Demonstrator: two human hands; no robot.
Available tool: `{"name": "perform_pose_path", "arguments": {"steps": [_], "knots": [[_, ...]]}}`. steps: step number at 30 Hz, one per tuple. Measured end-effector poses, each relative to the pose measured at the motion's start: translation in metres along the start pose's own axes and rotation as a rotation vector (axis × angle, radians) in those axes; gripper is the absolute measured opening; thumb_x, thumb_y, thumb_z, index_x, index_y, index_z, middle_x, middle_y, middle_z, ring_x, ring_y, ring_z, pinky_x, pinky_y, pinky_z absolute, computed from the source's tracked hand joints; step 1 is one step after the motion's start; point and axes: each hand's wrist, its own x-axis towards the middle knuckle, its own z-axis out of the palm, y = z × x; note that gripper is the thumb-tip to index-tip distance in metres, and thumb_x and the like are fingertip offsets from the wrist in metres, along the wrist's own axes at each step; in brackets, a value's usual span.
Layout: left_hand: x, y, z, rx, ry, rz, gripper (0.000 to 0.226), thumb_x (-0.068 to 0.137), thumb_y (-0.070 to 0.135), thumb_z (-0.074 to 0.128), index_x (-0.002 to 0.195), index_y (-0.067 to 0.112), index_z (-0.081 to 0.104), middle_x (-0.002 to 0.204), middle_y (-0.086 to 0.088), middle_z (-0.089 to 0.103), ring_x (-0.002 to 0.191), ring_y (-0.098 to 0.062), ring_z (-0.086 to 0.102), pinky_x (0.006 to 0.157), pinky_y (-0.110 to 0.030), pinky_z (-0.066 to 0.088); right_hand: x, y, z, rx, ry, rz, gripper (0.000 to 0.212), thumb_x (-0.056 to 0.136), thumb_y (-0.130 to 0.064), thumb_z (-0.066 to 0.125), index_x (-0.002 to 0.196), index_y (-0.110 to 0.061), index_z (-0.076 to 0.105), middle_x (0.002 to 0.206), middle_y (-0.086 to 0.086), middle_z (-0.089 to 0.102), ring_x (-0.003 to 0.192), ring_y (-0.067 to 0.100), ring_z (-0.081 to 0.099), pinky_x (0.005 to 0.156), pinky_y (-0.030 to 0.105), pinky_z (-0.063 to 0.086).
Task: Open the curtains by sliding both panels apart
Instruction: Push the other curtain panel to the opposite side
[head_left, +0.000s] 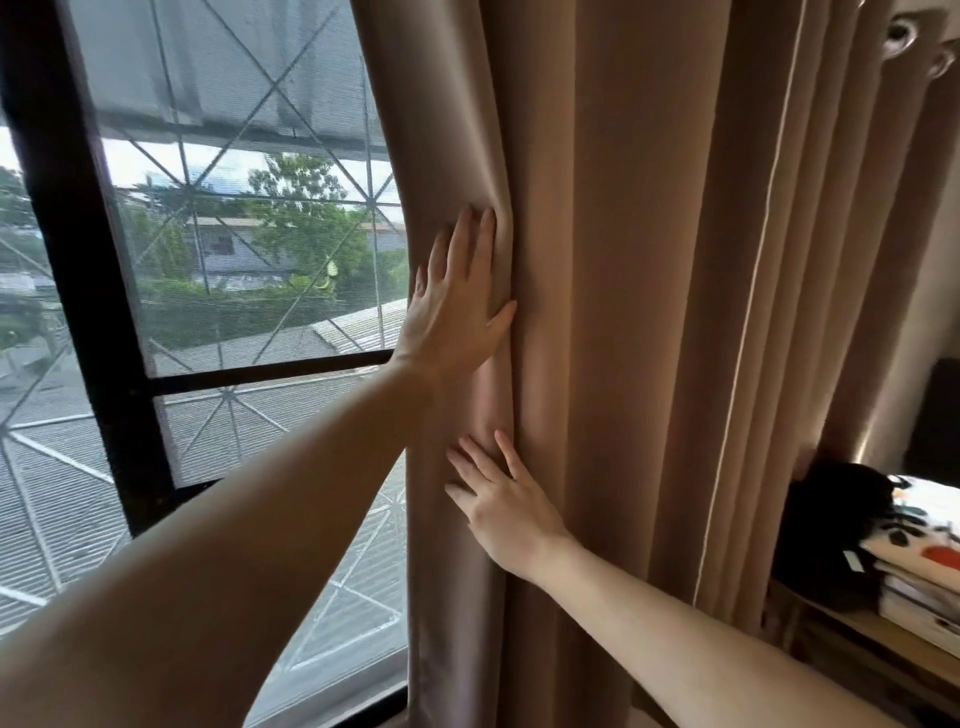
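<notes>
Two flat hands, left (457, 306) and right (501, 506), grip released, against one curtain panel (623, 312).

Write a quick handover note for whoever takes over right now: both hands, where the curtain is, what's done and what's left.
Left hand: open, flat on the curtain panel near its left edge.
Right hand: open, flat on the same fold, lower down.
The panel is bunched to the right; the window is uncovered on the left.
No other panel is in view.
Left to do: push this one fully aside, then check the other.
</notes>
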Motion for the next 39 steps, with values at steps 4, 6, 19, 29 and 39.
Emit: {"name": "perform_pose_path", "arguments": {"steps": [4,6,19,29,39], "knots": [[0.008,0.011,0.016,0.001,-0.016,0.009,0.101,0.094,0.049,0.061,0.170,0.016,0.003,0.178,-0.010,0.007,0.163,-0.040,0.012,0.128,-0.061,0.026,-0.004,0.017,0.013,-0.002,-0.007,0.012,0.036,0.092,-0.022,0.066,0.128,-0.020,0.071,0.161,0.014,0.044,0.156,0.033,0.023,0.124,0.060,-0.009],[0.014,0.016,0.025,-0.001,-0.021,0.010,0.101,0.094,0.051,0.060,0.170,0.017,0.002,0.178,-0.010,0.006,0.163,-0.040,0.011,0.128,-0.061,0.026,-0.008,0.028,0.019,-0.014,-0.018,0.030,0.035,0.092,-0.024,0.065,0.127,-0.021,0.071,0.161,0.012,0.044,0.155,0.033,0.025,0.123,0.059,-0.012],[0.049,0.069,0.086,-0.061,-0.034,0.026,0.098,0.094,0.043,0.057,0.170,0.012,0.002,0.178,-0.013,0.005,0.163,-0.042,0.009,0.128,-0.060,0.026,-0.052,0.118,0.047,-0.057,-0.046,0.067,0.036,0.093,-0.025,0.063,0.128,-0.020,0.071,0.162,0.012,0.042,0.156,0.034,0.024,0.125,0.061,-0.004],[0.077,0.100,0.126,-0.099,-0.016,0.058,0.096,0.096,0.042,0.059,0.170,0.011,0.006,0.178,-0.014,0.008,0.161,-0.042,0.014,0.128,-0.056,0.027,-0.070,0.170,0.056,-0.128,-0.095,0.156,0.037,0.094,-0.026,0.063,0.130,-0.020,0.070,0.162,0.013,0.043,0.155,0.033,0.025,0.125,0.059,-0.005],[0.103,0.120,0.170,-0.118,-0.016,0.097,0.097,0.096,0.042,0.057,0.170,0.015,0.000,0.179,-0.012,0.002,0.163,-0.041,0.012,0.127,-0.060,0.029,-0.079,0.206,0.072,-0.160,-0.085,0.273,0.032,0.095,-0.020,0.060,0.123,-0.018,0.074,0.156,0.012,0.051,0.152,0.033,0.034,0.125,0.057,0.003]]}}
